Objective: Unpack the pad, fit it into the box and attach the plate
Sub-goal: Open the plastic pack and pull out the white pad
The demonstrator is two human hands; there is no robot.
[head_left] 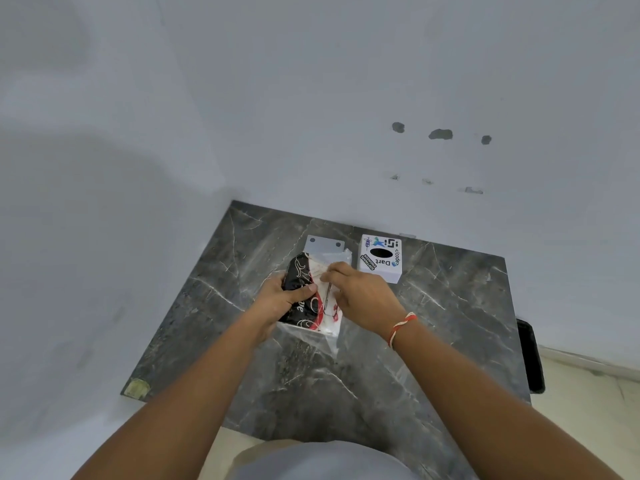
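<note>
Marble slab (398,358), dark grey with white veins, fills the lower middle of my view and sits in a corner between two pale walls (311,98). The right wall carries three dark holes (440,134) in a row, with three smaller scuffs below them. A strip of light floor (595,403) shows at the right edge, beside one black object I cannot identify (530,355).

On the slab I count one plate, one box and one pack. The plate (325,244) is pale grey with two holes, lying flat near the back wall. The box (380,259) is white, covered in stickers, with a dark oval opening on top; it stands just right of the plate.

The pack (304,299), black and red with clear plastic trailing below it, is held above the slab in front of the plate. My left hand (280,299) is curled around its left side, thumb across the front. My right hand (360,294), with one red and white thread (401,328) on the wrist, pinches the plastic at the pack's upper right.
</note>
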